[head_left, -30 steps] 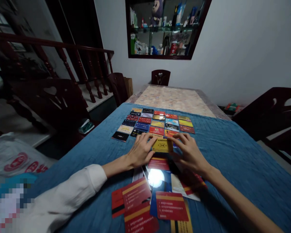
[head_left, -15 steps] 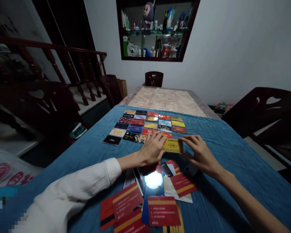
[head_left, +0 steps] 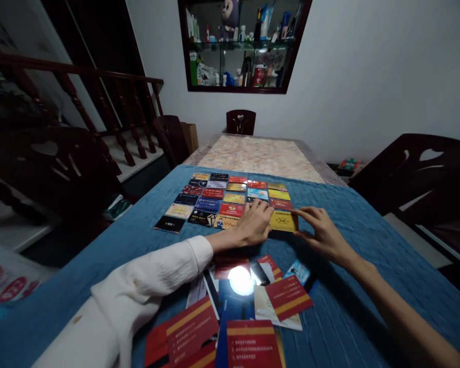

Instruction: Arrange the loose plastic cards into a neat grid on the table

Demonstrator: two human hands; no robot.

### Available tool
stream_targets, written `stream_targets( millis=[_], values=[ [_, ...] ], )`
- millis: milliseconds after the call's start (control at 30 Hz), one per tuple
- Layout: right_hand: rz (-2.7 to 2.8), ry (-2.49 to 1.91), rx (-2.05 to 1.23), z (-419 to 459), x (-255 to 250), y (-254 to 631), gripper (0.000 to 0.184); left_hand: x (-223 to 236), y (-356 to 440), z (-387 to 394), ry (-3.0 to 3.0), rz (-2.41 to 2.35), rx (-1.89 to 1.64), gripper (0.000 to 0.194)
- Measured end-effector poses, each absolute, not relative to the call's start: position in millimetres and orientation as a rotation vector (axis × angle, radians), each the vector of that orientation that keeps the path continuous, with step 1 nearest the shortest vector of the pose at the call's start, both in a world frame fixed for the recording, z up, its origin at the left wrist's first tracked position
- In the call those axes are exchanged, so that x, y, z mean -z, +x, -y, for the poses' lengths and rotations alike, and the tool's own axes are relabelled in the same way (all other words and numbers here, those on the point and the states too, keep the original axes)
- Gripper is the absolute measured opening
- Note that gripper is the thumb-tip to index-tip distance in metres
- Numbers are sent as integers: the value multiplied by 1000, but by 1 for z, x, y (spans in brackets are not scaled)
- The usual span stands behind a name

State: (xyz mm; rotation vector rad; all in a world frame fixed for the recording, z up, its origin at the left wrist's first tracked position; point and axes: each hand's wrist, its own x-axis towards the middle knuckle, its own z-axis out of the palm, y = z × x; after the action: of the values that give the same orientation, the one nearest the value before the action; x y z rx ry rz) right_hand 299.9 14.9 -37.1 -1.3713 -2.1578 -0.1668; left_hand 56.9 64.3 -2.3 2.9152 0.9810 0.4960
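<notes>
From where I stand, the gold card (head_left: 283,221) is between the person's two hands, at the near right corner of the laid-out cards (head_left: 212,193). It is a thin, smooth oblong with rounded corners and dark printing. The right hand (head_left: 322,231) has its thumb and forefinger apart, pinching the card's right short edge between them. The left hand (head_left: 255,222) is at the left edge, fingers bent and close together; its fingertips are partly hidden, so I can't tell how firmly it grips. Nor can I tell whether the card lies flat or is slightly lifted.

The laid-out cards form tight, even rows of glossy rectangles in red, blue, black, yellow and cream, with a black card (head_left: 168,224) at the near left corner. Nearer the person is a loose pile (head_left: 249,347), its cards overlapping at odd angles, many red with gold stripes. A round white glare (head_left: 240,281) shines off their slick faces.

All this rests on a soft, rumpled blue cloth (head_left: 348,225), which leaves the far end of the worktop (head_left: 256,153) showing its mottled beige surface. A crinkled white sleeve (head_left: 153,271) covers the left forearm; the right forearm is bare.
</notes>
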Motion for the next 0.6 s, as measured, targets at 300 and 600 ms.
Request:
stream_targets(
  millis=[300, 600],
  values=[
    [2152, -1447, -8, -32, 48, 317, 48, 10, 78, -79, 2893, -1014, -404, 34],
    [2150, -1487, -61, -52, 55, 334, 47, 14, 98, -99, 2861, -1033, -311, 33]
  ],
)
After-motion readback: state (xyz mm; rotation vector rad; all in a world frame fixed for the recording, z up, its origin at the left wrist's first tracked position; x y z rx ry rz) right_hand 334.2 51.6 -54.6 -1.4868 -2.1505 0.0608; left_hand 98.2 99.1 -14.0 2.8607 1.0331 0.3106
